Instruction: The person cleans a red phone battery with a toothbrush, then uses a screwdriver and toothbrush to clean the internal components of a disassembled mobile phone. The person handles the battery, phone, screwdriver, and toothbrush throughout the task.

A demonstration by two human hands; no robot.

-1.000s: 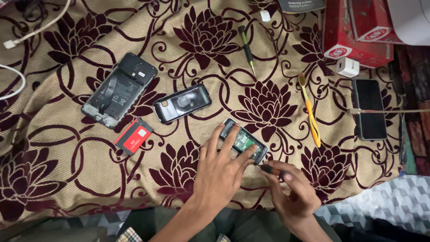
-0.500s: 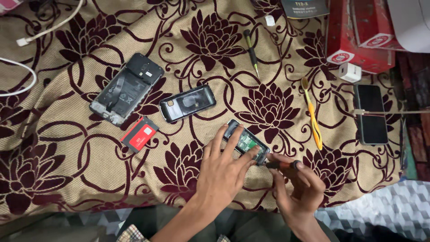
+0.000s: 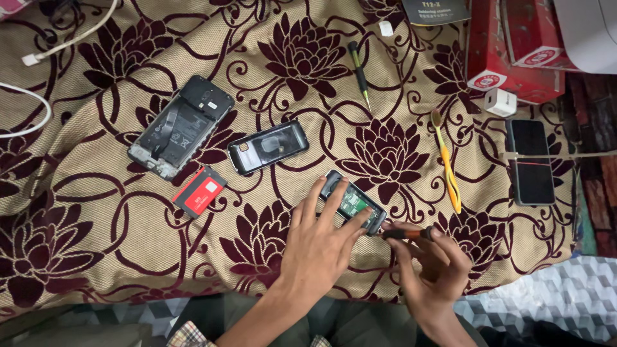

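Open cloth lay between scattered phone parts on a flowered bedspread.

The left hand (image 3: 318,247) pressed on a small opened phone (image 3: 353,204) and the right hand (image 3: 432,263) held a screwdriver (image 3: 403,233) at its lower end, so that corner was crowded. Just above lay a black phone back cover (image 3: 268,148), with a red battery (image 3: 200,191) and a larger opened phone (image 3: 180,126) to the left. A yellow toothbrush (image 3: 447,164) lay close on the right, a dark phone (image 3: 529,162) and red boxes (image 3: 514,48) beyond it. Bare cloth stretched wide at lower left.
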